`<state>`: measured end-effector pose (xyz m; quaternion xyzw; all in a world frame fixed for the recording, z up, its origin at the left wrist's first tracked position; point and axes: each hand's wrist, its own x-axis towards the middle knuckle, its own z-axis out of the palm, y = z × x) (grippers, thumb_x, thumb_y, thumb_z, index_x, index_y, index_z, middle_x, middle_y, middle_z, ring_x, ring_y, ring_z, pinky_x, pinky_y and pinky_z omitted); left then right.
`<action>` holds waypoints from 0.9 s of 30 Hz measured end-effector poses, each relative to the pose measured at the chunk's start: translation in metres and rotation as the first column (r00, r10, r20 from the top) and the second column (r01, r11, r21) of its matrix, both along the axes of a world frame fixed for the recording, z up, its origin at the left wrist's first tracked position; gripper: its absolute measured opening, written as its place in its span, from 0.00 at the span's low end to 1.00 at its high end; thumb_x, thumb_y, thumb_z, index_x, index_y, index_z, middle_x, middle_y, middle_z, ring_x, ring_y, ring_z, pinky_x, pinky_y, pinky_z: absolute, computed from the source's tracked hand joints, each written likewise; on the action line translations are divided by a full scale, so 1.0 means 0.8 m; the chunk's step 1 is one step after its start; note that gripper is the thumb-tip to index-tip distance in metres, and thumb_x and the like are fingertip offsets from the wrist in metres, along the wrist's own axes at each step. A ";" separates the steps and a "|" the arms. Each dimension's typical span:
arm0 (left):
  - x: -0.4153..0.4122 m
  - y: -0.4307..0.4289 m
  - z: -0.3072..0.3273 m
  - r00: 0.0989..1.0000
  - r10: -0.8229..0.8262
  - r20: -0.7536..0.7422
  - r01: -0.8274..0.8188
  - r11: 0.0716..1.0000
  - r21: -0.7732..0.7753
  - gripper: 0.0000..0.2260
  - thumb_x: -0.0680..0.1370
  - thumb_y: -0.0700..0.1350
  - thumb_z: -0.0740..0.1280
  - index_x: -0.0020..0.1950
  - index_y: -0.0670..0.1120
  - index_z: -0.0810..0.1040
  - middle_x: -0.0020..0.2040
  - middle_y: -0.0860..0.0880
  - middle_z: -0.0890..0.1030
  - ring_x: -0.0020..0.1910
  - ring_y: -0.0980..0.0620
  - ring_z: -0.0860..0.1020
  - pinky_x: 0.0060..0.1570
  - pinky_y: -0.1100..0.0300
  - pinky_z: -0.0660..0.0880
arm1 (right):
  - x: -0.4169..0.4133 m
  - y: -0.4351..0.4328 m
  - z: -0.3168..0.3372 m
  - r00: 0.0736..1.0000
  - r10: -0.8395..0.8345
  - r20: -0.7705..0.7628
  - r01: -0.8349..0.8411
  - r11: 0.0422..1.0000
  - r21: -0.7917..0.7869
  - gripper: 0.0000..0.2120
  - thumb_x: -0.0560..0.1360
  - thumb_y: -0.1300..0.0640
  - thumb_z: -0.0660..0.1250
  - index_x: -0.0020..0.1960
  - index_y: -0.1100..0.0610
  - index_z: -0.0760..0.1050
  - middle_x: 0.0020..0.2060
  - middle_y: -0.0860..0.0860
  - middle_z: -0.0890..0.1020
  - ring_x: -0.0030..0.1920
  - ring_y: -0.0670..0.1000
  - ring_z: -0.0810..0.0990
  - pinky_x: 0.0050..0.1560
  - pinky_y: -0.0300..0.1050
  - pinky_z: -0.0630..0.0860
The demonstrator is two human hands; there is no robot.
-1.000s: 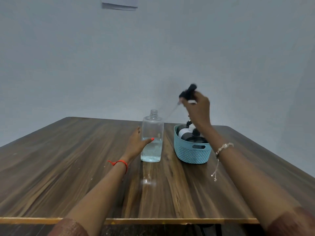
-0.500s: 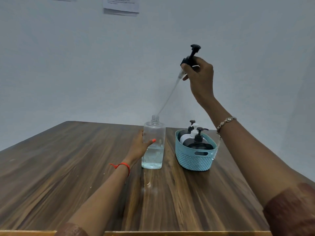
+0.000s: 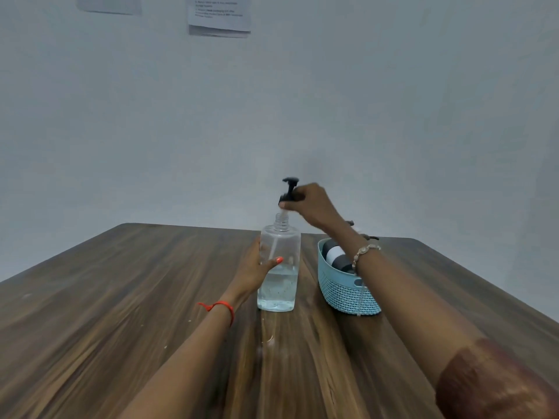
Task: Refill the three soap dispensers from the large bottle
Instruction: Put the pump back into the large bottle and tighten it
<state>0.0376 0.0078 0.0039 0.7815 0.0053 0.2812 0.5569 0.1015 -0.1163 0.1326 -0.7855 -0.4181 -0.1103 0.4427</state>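
- We counted one large clear bottle standing upright near the middle of the table, its lower part holding clear liquid and its threaded neck uncapped.
- We saw one black pump top held just above that neck, its thin tube running down inside the bottle.
- Our right hand had its fingers pinched together around the collar of the pump top.
- Our left hand was wrapped around the left side of the bottle, the thumb pressed across its front and the other fingers hidden behind it.
- We counted one light blue basket just right of the bottle, not touching it.
- Inside the basket we could make out dark and white dispensers, but the right forearm covered most of them, so we could not count them.
- We noted one red thread on the left wrist and one beaded bracelet on the right wrist.
- The table was dark brown wood grain, with a few pale specks near the bottle's base.
- Behind it stood a plain pale wall, with two sheets of paper pinned high up at the far side.
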 end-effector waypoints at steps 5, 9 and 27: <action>0.004 0.004 0.000 0.998 -0.047 -0.042 0.047 0.999 -0.010 0.29 0.74 0.49 0.69 0.71 0.48 0.61 0.66 0.46 0.71 0.63 0.48 0.73 0.60 0.56 0.73 | 0.005 0.013 -0.040 0.997 -0.039 -0.059 0.048 0.988 0.147 0.12 0.65 0.60 0.76 0.38 0.69 0.78 0.32 0.61 0.79 0.31 0.46 0.72 0.31 0.31 0.65; 0.012 0.005 -0.001 0.995 -0.046 -0.084 0.041 0.997 -0.061 0.33 0.73 0.53 0.70 0.73 0.49 0.58 0.67 0.47 0.69 0.64 0.48 0.73 0.61 0.53 0.73 | 0.005 0.024 -0.055 0.992 -0.066 -0.112 0.091 0.966 0.243 0.19 0.64 0.55 0.78 0.33 0.59 0.66 0.27 0.50 0.67 0.28 0.46 0.65 0.27 0.29 0.65; 0.012 -0.010 -0.003 0.996 0.060 -0.071 -0.067 0.993 -0.094 0.30 0.75 0.48 0.68 0.71 0.44 0.56 0.68 0.43 0.65 0.64 0.44 0.71 0.61 0.52 0.72 | 0.010 0.034 -0.060 0.916 0.130 -0.379 0.059 0.892 0.448 0.04 0.72 0.59 0.69 0.45 0.58 0.76 0.42 0.54 0.80 0.46 0.53 0.80 0.52 0.51 0.75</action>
